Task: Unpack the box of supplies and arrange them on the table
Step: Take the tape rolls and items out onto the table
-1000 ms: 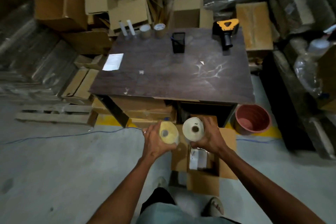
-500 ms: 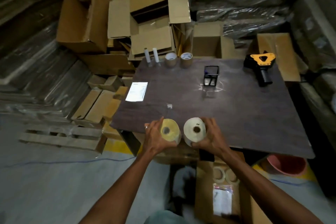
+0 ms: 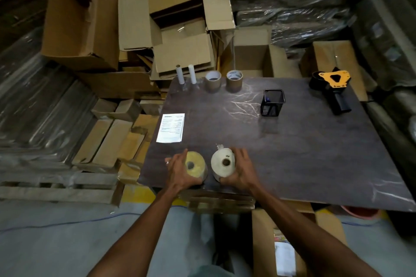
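Head view, the only view. Both forearms are reaching forward from the bottom edge, converging on the near left corner of the dark bench (image 3: 292, 153).

The left hand (image 3: 177, 172) is lying palm-in against the left side of a yellowish roll (image 3: 195, 167); its fingers are wrapping round the roll's left and near side, thumb toward the near edge, so the hand is holding the roll. The right hand (image 3: 240, 170) is mirroring this on a white roll (image 3: 223, 163), fingers curling over the far right side and thumb at the near bottom, gripping it.

Both rolls are sitting at the bench's near edge, just beside each other with a narrow gap between. Each core hole is facing up toward the camera, so the long axis is running roughly upright, tilted slightly toward the viewer. Whether the bases are fully touching the bench cannot be told.

Writing: a white printed sheet (image 3: 171, 128) is lying flat on the left of the bench, lines of text too small to read. The white roll is showing a small dark mark near its top rim, illegible.

Also on the bench: two thin white tubes (image 3: 186, 74) standing upright at the far left, two brown tape rolls (image 3: 223, 81) next to them, a black mesh holder (image 3: 272, 103) near centre, and a yellow-and-black tape dispenser (image 3: 332, 87) at the far right. An open cardboard box (image 3: 265, 243) is sitting on the floor below the near edge.
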Available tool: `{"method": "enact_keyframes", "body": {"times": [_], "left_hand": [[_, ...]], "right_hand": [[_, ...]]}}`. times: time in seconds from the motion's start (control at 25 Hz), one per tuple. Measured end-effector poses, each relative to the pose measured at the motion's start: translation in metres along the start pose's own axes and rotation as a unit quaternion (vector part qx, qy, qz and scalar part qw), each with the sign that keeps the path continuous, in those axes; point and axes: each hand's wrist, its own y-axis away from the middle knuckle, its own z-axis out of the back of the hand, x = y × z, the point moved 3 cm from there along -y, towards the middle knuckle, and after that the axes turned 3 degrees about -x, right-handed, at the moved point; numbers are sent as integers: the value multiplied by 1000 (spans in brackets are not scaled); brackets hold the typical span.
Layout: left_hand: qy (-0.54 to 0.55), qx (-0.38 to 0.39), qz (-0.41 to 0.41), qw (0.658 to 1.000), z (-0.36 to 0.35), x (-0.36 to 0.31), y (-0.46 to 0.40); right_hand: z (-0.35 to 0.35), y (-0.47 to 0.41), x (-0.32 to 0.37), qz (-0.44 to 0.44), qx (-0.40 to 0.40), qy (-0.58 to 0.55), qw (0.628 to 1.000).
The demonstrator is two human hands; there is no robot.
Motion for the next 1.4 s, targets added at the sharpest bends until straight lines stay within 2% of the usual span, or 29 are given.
{"method": "enact_keyframes", "body": {"times": [0.12,0.32,0.6,0.76,0.92,1.04,1.2,1.4], "left_hand": [[11,5,4,1000,-9,9,1],[33,-11,5,999,-9,5,10],[154,-79,96,980,-18,16,50],[181,-62,150,970,-48,37,80],[211,-28,152,965,-77,11,130],[187,7,157,970,-115,-4,159],[154,20,111,982,-165,-55,209],[136,76,66,986,-245,-120,270]], "right_hand": [[-9,6,-17,-28,31,11,999],[-10,7,-27,-53,39,7,998],[2,32,-44,-53,33,-35,997],[9,58,-73,-93,61,-19,994],[26,89,-93,-86,60,-10,994],[44,118,-120,-76,50,-22,996],[81,168,-166,-87,51,-13,995],[130,242,-250,-127,72,18,989]]}}
